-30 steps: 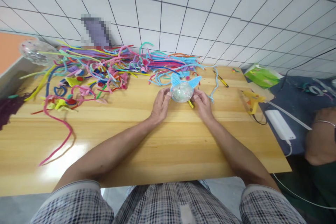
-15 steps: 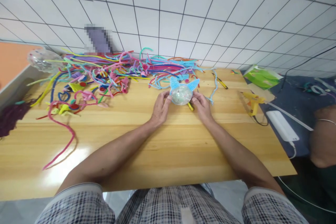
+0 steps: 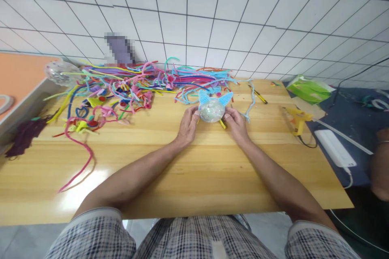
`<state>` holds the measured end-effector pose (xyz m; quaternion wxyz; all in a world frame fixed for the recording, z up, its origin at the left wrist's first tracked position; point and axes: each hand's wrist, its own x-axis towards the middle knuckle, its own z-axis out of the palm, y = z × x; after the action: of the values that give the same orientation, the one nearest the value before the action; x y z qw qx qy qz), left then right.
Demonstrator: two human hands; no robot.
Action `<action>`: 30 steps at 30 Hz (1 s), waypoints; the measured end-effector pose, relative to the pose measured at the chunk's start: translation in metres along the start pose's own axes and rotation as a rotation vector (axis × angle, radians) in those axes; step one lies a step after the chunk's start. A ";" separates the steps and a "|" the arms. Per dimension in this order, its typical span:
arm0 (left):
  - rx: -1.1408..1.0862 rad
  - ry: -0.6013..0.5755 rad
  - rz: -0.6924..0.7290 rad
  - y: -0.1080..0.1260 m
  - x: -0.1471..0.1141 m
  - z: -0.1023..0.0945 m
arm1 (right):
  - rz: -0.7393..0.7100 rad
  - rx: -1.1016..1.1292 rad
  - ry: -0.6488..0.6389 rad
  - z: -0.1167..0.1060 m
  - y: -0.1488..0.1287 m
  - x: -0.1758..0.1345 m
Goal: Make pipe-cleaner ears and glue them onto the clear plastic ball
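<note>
Between my two hands is a clear round ball (image 3: 212, 111) with colourful specks inside. Two pointed light-blue ears (image 3: 225, 98), which look wound from pipe cleaners, stand on its top. My left hand (image 3: 189, 124) grips the ball's left side, thumb toward me. On the opposite side, my right hand (image 3: 237, 124) has thumb and fingers against the ball. A yellow stick-like tool (image 3: 223, 124) lies partly hidden behind it. Just beyond are loose light-blue pipe cleaners (image 3: 253, 103) and a yellow-and-black utility knife (image 3: 258, 94).
A tangled heap of coloured pipe cleaners (image 3: 133, 85) runs along the tiled wall, with another clear balloon-like ball (image 3: 60, 73) at its left end. Rightward lie a yellow glue gun (image 3: 296, 119), a green packet (image 3: 310, 90) and a white power strip (image 3: 334, 148). Another person's arm (image 3: 380, 166) shows at the right edge.
The view has turned slightly left, so the table's things sit further right. Both hands keep holding the ball in much the same pose. The other person's arm shows less.
</note>
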<state>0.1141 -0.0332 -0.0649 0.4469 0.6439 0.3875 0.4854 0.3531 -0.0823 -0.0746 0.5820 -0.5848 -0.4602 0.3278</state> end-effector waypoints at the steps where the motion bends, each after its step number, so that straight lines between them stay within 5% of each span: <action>1: 0.002 -0.004 -0.002 0.000 0.000 0.000 | -0.001 -0.003 -0.002 0.000 0.000 0.000; 30: 0.004 -0.040 -0.021 0.008 0.000 -0.002 | 0.014 -0.024 0.034 -0.003 0.001 0.000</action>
<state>0.1129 -0.0354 -0.0574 0.4584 0.6501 0.3864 0.4669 0.3561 -0.0832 -0.0754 0.5804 -0.6005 -0.4499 0.3164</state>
